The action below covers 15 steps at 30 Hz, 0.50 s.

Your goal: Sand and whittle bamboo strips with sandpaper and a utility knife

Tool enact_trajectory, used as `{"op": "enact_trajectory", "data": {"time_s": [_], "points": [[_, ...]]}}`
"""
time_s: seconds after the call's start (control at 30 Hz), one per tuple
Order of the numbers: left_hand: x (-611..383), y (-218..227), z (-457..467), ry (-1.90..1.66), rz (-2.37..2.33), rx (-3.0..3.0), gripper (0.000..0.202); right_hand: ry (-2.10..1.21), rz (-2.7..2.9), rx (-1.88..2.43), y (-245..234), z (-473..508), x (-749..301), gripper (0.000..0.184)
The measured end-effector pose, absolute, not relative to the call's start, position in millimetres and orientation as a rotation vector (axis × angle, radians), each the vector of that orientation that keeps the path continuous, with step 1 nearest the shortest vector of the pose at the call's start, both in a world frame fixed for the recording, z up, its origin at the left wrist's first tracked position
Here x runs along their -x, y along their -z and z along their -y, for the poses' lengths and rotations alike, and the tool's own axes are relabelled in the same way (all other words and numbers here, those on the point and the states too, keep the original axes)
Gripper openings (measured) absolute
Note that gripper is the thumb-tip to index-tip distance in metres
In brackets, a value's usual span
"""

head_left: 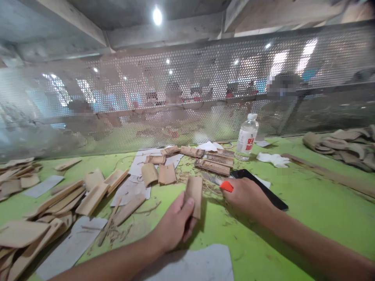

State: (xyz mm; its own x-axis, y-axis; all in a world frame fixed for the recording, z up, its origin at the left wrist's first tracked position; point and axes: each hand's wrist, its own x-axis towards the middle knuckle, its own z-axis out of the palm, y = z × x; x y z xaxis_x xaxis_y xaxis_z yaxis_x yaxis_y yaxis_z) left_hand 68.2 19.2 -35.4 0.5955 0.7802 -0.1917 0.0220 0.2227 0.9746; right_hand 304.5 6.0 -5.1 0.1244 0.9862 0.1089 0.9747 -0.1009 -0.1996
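Note:
My left hand (175, 224) is closed around a curved tan bamboo piece (194, 194), holding it upright above the green table (307, 210). My right hand (246, 197) grips a knife with an orange handle (226, 186); its short blade (213, 180) points left toward the bamboo piece. The two hands are a short gap apart, near the middle of the table.
Several tan bamboo slats (55, 203) lie piled at the left, more (215, 160) behind the hands, with shavings and paper sheets (129, 189). A plastic water bottle (247, 137), a white glove (274, 159), a black phone (263, 187) and a perforated metal screen (187, 93) stand beyond. People sit behind the screen.

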Motion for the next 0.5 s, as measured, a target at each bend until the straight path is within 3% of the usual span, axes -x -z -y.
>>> {"op": "enact_trajectory", "data": {"time_s": [0.5], "points": [[-74.0, 32.9, -27.0, -0.496, -0.710, -1.003, 0.059, -0.317, 2.292, 1.854, 16.7, 18.6, -261.3, 0.012]]}}
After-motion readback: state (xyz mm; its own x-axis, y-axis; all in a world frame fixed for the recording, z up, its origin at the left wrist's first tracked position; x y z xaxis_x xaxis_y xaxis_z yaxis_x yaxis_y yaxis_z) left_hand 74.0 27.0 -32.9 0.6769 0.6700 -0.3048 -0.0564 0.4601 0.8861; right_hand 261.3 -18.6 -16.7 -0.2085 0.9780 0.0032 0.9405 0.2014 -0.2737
